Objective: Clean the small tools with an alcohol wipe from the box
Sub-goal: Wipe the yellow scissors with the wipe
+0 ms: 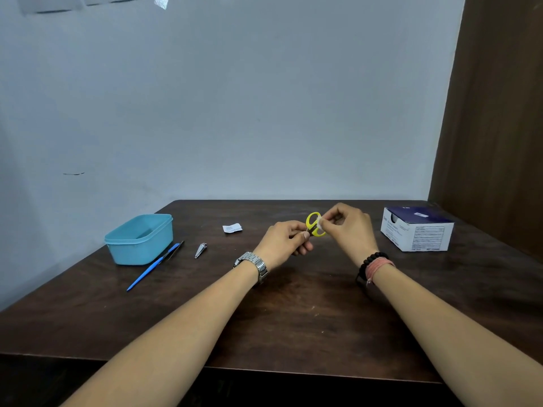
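Observation:
Above the middle of the dark wooden table (293,318), my left hand (286,242) grips small scissors with yellow handles (312,224); the blades are hidden inside its fingers. My right hand (349,227) pinches a small white alcohol wipe (320,223) against the yellow handle loops. A nail clipper (201,249) lies on the table to the left. Further left lie a blue-handled tool (152,267) and a thin dark tool (175,250) beside it. The white and dark blue wipe box (417,229) stands at the right.
A light blue plastic tub (139,239) sits at the left near the table's edge. A torn white wipe wrapper (232,228) lies behind the clipper. A wall runs along the far edge and a brown panel (499,127) stands at the right.

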{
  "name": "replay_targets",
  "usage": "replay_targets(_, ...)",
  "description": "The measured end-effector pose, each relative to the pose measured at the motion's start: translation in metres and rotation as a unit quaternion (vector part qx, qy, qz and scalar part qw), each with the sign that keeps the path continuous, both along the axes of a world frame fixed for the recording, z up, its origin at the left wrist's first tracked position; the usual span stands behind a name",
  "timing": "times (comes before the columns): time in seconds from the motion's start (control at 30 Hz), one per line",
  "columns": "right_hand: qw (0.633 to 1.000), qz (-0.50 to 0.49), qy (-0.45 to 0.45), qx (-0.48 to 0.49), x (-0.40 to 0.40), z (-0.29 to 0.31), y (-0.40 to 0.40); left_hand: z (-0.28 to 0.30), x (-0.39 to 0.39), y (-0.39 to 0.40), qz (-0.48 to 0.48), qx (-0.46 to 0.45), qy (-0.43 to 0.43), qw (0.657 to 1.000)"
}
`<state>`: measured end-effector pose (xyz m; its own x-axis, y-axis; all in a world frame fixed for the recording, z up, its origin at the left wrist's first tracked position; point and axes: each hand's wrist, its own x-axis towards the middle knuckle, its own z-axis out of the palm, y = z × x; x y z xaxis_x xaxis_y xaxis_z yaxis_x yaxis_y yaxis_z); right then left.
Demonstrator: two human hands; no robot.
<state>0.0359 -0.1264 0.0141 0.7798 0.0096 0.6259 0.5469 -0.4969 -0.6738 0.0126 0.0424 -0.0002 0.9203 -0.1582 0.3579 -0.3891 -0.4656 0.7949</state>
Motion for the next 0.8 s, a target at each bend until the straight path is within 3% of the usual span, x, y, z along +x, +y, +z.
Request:
replay_targets(0.27, 0.996, 0.058, -0.015, -0.067, -0.005, -0.006, 0.011, 0.003, -0.001, 0.002, 0.009, -0.013, -0.001, 1.0)
replay_targets(0.47, 1.0, -0.009, -0.007, -0.011, 0.004, -0.001, -0.005, 0.003, -0.004, -0.001, -0.001, -0.025, 0.006, 1.0)
replay_targets(0.67, 0.996, 0.067, -0.018, -0.054, 0.001, -0.007, 0.006, 0.004, -0.003, 0.001, 0.013, -0.073, 0.013, 0.997)
replay_targets(0.8, 0.999, 0.01, -0.029, -0.023, 0.006, -0.004, -0.002, 0.005, -0.003, 0.0, 0.005, -0.072, 0.02, 0.997)
